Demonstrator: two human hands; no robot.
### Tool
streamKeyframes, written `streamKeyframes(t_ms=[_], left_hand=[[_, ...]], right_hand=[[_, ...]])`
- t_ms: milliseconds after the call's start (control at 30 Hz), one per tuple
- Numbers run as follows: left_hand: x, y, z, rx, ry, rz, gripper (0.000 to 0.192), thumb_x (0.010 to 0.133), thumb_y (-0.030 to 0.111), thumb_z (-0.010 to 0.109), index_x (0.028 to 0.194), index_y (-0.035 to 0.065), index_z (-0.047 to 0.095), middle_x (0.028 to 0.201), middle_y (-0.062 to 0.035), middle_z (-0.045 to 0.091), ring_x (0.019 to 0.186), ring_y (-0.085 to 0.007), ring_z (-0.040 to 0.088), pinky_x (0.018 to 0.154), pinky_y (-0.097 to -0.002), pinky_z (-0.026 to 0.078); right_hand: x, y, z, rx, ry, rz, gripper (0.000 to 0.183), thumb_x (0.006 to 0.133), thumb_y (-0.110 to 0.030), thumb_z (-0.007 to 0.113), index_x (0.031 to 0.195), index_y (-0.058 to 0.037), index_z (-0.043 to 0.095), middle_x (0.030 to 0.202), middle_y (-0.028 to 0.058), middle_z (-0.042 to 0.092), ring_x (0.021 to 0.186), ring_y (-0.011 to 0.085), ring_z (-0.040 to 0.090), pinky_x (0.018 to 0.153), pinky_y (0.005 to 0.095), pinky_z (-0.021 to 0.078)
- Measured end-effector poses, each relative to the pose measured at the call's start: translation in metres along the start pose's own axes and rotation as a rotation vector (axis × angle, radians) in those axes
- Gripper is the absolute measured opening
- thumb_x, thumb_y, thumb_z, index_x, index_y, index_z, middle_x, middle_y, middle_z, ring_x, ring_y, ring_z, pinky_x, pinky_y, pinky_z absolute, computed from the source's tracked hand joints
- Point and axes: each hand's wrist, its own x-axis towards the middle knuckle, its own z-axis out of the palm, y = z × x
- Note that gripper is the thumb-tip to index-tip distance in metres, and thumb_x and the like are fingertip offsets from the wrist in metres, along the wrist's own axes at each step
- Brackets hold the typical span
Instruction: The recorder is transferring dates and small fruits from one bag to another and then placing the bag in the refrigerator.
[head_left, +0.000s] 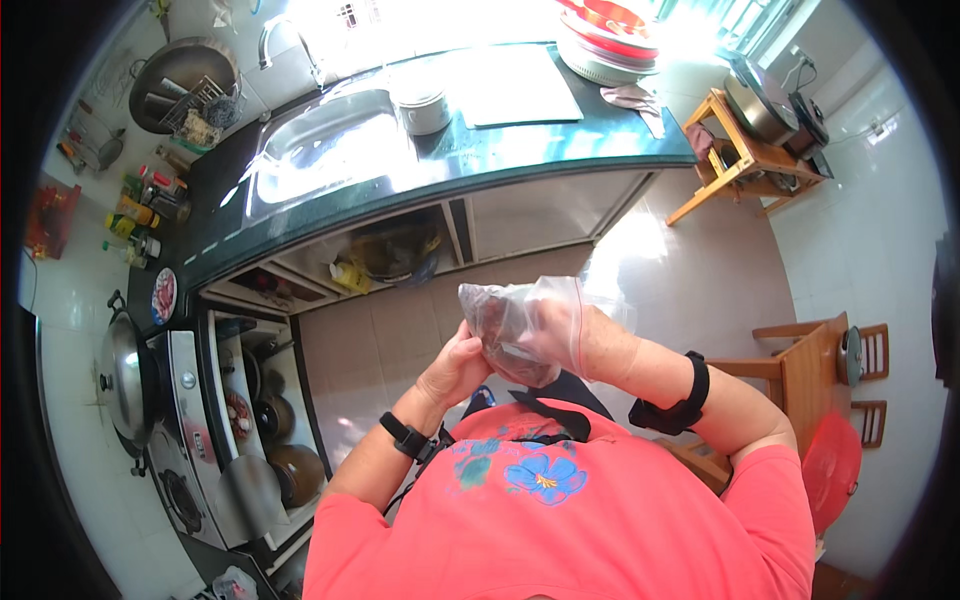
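Observation:
A clear plastic zip bag (517, 337) with dark reddish-brown contents is held in front of my chest. My left hand (457, 361) grips the bag's lower left side from outside, thumb on top. My right hand (559, 326) is inside the bag, its wrist passing through the mouth with the red seal line; the plastic blurs its fingers, so whether they hold any of the contents cannot be told. Both hands are over the floor, away from the counter.
Ahead runs a dark counter (525, 142) with a sink (330, 142), a lidded pot (421, 109), a white board (521, 86) and stacked baskets (607, 45). At left are a gas stove (187, 450), a covered wok (124, 375) and an open pot drawer (262, 375). A wooden table (814, 375) stands right.

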Motion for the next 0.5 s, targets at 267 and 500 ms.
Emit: streamKeyframes(t_ms=[267, 500], left_hand=[[0.102, 0.039, -0.02, 0.091, 0.164, -0.015, 0.091, 0.072, 0.035, 0.085, 0.144, 0.0068, 0.038, 0.141, -0.008, 0.05, 0.131, -0.0263, 0.046, 0.111, -0.0479, 0.035], [0.17, 0.084, -0.006, -0.092, 0.266, 0.163, 0.075, 0.076, 0.031, 0.083, 0.137, 0.0048, 0.049, 0.134, -0.0111, 0.058, 0.124, -0.0277, 0.054, 0.111, -0.0451, 0.038]], right_hand=[[0.091, 0.07, -0.09, 0.283, -0.105, -0.151, 0.034, 0.077, -0.021, 0.069, 0.105, -0.0028, 0.062, 0.093, 0.02, 0.066, 0.086, 0.0373, 0.065, 0.075, 0.0434, 0.0519], [0.189, 0.124, -0.138, 0.151, -0.094, -0.508, 0.02, 0.081, -0.018, 0.066, 0.094, -0.0032, 0.067, 0.075, 0.0206, 0.063, 0.073, 0.0378, 0.064, 0.065, 0.0443, 0.0507]])
